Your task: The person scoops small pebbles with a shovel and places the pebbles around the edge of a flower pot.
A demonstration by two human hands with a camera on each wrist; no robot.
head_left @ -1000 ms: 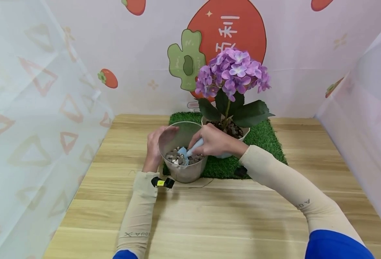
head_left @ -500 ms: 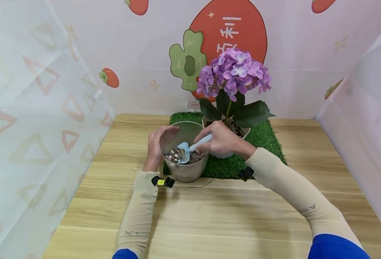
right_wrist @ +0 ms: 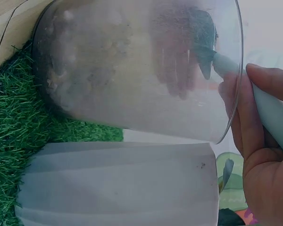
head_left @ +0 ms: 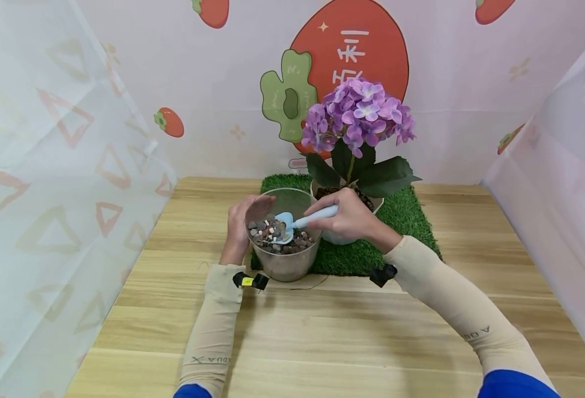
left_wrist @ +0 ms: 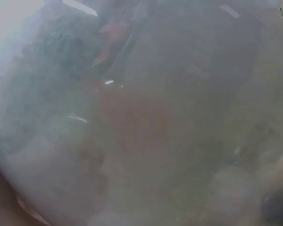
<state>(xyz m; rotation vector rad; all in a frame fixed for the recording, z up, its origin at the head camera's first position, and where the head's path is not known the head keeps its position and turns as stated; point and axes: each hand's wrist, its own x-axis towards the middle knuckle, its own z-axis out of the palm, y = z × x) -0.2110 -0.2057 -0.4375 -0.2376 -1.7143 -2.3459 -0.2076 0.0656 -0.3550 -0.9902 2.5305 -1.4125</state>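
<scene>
My right hand [head_left: 348, 216] grips the handle of a small light-blue hand trowel [head_left: 317, 216]. The trowel's blade holds pebbles and sits inside the mouth of a clear plastic bucket [head_left: 286, 270]. Below the blade, brown, grey and white pebbles [head_left: 303, 241] lie in the bucket. My left hand [head_left: 236, 224] holds the bucket from its left side, its fingers curved along the far wall. Through the clear wall, the right wrist view shows the left fingers [right_wrist: 172, 70] and the blade [right_wrist: 205, 40]. The bucket's hazy wall [left_wrist: 146, 122] fills most of the left wrist view.
Right behind the bucket, a white pot [right_wrist: 118, 183] bears a purple hydrangea [head_left: 359, 113] with broad dark leaves. A green turf mat [head_left: 412, 221] lies under the pot and partly under the bucket, on a wooden table [head_left: 322, 337]. Printed cloth [head_left: 213, 138] hangs behind.
My right hand has drawn back to the right and the trowel has come up out of the pebbles, its handle now lying flatter. My left hand and the bucket have stayed put.
</scene>
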